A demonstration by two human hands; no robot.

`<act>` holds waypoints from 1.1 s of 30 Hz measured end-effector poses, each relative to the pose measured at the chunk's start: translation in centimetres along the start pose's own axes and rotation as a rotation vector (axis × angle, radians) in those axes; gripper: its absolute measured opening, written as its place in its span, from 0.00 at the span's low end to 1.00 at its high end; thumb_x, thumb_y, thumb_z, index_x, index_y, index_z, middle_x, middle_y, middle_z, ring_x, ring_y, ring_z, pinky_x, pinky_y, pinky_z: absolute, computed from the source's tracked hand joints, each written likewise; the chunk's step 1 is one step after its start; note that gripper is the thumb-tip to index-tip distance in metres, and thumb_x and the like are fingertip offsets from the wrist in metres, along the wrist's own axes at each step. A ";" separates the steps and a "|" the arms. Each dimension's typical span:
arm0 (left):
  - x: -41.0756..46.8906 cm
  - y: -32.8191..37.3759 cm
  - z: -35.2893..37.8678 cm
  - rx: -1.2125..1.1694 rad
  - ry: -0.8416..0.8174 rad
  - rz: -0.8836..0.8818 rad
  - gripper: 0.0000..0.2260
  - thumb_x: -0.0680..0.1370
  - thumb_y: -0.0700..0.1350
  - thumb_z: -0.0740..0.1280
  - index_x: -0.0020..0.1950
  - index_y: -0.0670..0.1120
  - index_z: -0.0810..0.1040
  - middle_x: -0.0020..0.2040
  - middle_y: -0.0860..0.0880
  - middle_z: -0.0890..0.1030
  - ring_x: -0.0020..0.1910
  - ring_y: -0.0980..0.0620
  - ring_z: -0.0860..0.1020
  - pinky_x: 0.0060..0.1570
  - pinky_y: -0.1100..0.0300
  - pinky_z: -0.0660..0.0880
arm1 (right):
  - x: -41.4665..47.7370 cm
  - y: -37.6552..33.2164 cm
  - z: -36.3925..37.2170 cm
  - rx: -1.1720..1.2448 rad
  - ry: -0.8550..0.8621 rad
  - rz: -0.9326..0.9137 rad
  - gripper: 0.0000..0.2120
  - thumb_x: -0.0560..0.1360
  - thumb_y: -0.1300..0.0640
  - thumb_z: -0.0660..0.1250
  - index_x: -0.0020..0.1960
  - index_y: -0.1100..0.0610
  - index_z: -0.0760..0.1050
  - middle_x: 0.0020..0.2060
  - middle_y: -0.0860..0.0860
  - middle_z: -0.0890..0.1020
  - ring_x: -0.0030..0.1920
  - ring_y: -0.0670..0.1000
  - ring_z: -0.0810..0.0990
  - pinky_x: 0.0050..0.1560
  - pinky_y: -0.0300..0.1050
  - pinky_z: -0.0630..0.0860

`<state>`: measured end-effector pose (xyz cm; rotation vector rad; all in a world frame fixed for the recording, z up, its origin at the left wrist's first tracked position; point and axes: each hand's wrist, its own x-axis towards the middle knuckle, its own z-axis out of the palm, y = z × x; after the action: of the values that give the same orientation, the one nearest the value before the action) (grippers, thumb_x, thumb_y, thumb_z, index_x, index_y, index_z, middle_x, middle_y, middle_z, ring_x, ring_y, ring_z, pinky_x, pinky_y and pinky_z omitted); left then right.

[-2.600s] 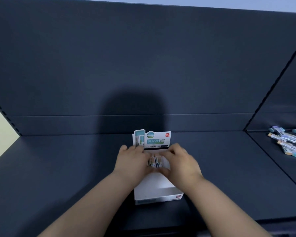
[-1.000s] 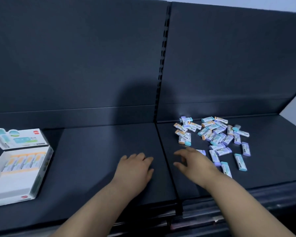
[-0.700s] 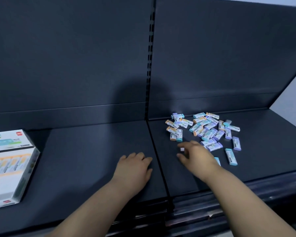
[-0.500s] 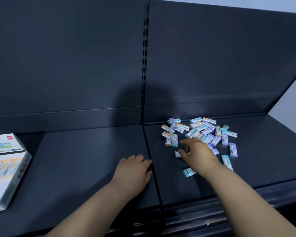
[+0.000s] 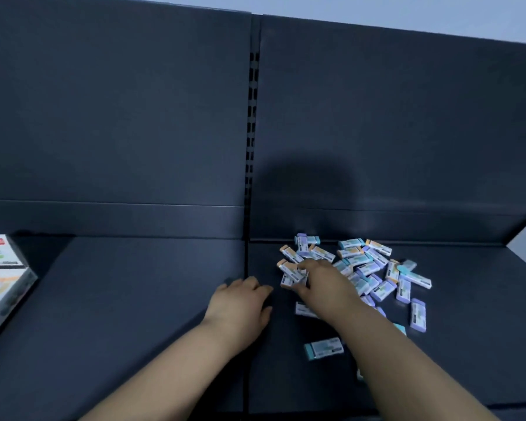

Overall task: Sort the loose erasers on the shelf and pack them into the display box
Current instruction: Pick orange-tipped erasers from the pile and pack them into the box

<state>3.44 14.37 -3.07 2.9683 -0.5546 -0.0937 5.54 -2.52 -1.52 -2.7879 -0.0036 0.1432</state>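
One head cam only, wide-angle, worn by the person. Faces forward and down onto the shelf (image 5: 134, 314), close in. Back panel (image 5: 377, 132) fills the far half; display box (image 5: 3, 287) clipped at left edge; erasers (image 5: 366, 268) right of centre, midway back.

The left half of the shelf (image 5: 128, 314) is being left wide open between the display box (image 5: 3, 287) at the far-left edge and the left hand (image 5: 240, 305), which is being rested flat by the seam. The right half is being crowded by the eraser pile (image 5: 368, 268), its near-left side being covered by the right hand (image 5: 322, 284) and forearm. A stray teal eraser (image 5: 324, 347) is being left lying in the front strip, and the back is being walled off by the back panel (image 5: 407, 132).
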 end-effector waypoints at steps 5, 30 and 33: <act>1.1 1.2 0.1 -0.010 0.026 -0.022 0.20 0.80 0.54 0.55 0.72 0.55 0.64 0.64 0.51 0.71 0.63 0.48 0.68 0.59 0.57 0.64 | 1.3 0.8 -0.2 -0.055 -0.009 -0.052 0.16 0.76 0.49 0.64 0.63 0.52 0.70 0.60 0.52 0.72 0.53 0.55 0.78 0.49 0.48 0.76; 4.3 4.5 0.9 -0.010 0.052 -0.141 0.15 0.79 0.49 0.57 0.65 0.53 0.70 0.61 0.50 0.73 0.61 0.48 0.72 0.56 0.58 0.65 | 2.8 3.1 -1.2 -0.138 -0.082 -0.145 0.21 0.77 0.39 0.56 0.56 0.53 0.74 0.55 0.51 0.76 0.56 0.53 0.76 0.49 0.45 0.71; 4.3 4.6 1.0 -0.023 0.051 -0.134 0.15 0.79 0.49 0.56 0.66 0.55 0.70 0.61 0.50 0.72 0.61 0.47 0.72 0.56 0.59 0.65 | 2.5 2.9 -1.6 -0.232 -0.134 -0.139 0.25 0.72 0.34 0.60 0.56 0.52 0.74 0.55 0.50 0.75 0.57 0.53 0.75 0.53 0.47 0.72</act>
<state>5.77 8.45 -3.62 2.9738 -0.3459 -0.0360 8.13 -5.69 -1.25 -2.9898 -0.2627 0.3126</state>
